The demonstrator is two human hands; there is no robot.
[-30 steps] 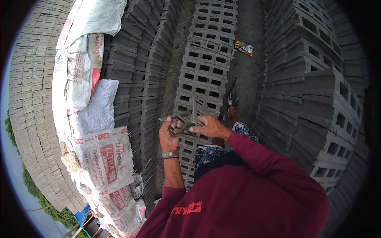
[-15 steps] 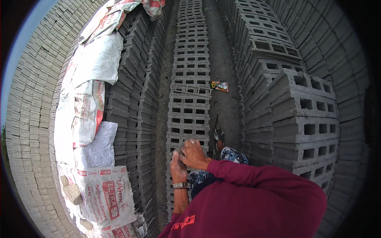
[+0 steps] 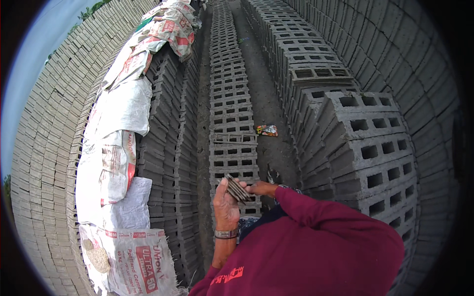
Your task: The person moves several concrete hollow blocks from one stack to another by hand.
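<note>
A small stack of thin, flat, greyish-brown pieces (image 3: 238, 189) is held up in front of me, its edges slightly fanned; their exact kind is unclear. My left hand (image 3: 226, 208), with a metal-banded watch at the wrist, is closed around the stack's left side, thumb on top. From the right, my right hand (image 3: 262, 188) reaches the stack's other edge, fingers pressed against it and partly hidden. Below both hands runs a long row of grey hollow concrete blocks (image 3: 232, 152), their holes facing up.
Tall stacks of hollow blocks (image 3: 377, 150) rise on the right. On the left, cement sacks (image 3: 129, 261) cover another block stack, with a stone (image 3: 98, 260) lying on one. A crumpled colourful wrapper (image 3: 267, 130) is on the ground of the narrow aisle (image 3: 270, 103).
My hands have come apart a little, and the flat pieces now show between them. The right hand has shifted rightward. My view has tilted up, showing more of the rows ahead.
</note>
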